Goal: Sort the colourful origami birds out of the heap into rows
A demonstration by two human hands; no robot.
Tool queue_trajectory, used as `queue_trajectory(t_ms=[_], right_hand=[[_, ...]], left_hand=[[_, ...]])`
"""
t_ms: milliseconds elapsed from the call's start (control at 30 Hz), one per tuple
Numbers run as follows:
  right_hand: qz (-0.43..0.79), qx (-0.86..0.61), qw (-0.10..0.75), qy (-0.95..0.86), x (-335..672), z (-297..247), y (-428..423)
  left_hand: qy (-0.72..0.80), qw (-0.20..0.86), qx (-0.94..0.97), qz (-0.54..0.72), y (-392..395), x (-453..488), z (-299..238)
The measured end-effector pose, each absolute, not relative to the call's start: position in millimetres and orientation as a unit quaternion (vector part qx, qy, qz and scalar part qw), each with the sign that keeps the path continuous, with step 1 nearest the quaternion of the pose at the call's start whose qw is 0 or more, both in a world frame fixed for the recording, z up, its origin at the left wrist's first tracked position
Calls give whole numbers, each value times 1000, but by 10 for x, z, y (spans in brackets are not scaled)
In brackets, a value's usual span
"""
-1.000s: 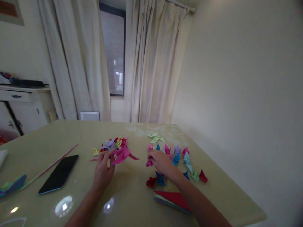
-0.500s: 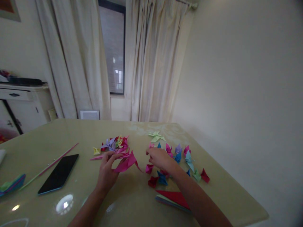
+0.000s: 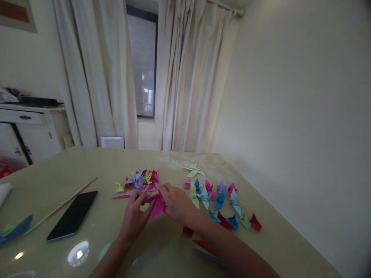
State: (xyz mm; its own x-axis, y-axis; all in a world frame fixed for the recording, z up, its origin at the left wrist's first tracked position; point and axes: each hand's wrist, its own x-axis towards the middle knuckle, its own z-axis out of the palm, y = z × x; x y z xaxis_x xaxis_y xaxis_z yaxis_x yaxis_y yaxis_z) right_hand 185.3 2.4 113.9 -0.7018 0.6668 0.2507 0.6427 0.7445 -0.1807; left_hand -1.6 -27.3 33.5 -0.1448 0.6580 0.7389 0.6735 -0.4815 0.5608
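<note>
Between my hands is a pink folded paper (image 3: 157, 209), partly covered by fingers. My left hand (image 3: 135, 216) pinches its left side between thumb and fingers. On the other side, my right hand (image 3: 176, 202) is closed on the paper's right edge, its fingertips hidden from me. Just behind lies a cluster of folded papers, among them a purple star-like one (image 3: 135, 179) and a small yellow one (image 3: 119, 187). To the right of my right hand are several small origami pieces, including a blue one (image 3: 219, 200) and a pale blue one (image 3: 235, 202).
A black phone (image 3: 73, 214) lies on the left of the table (image 3: 95, 162), beside a thin pink-and-green stick (image 3: 62, 204). A stack of coloured paper (image 3: 205, 249) sits under my right forearm. Further back is a pale green star-shaped fold (image 3: 193, 170). More coloured paper (image 3: 17, 228) is at the left edge.
My right hand has moved left from above the small origami pieces and taken hold of the pink folded paper. My left hand keeps its grip. The view has shifted slightly.
</note>
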Motion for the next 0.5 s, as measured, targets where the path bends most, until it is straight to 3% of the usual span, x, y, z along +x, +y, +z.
queue_trajectory(t_ms=[167,300,500], right_hand=[[81,-362,156,-916,1861,1100,171],[65,-420,161,-891,2035,1236,428],[-36,-575,171,-799,2605,1628,1186]], left_hand=[[-515,-21,-661,-545,-274,-42,360],[-623,8,-583,-521,-190,-251,351],[-817,59,-524,-233,-130,-584,155]])
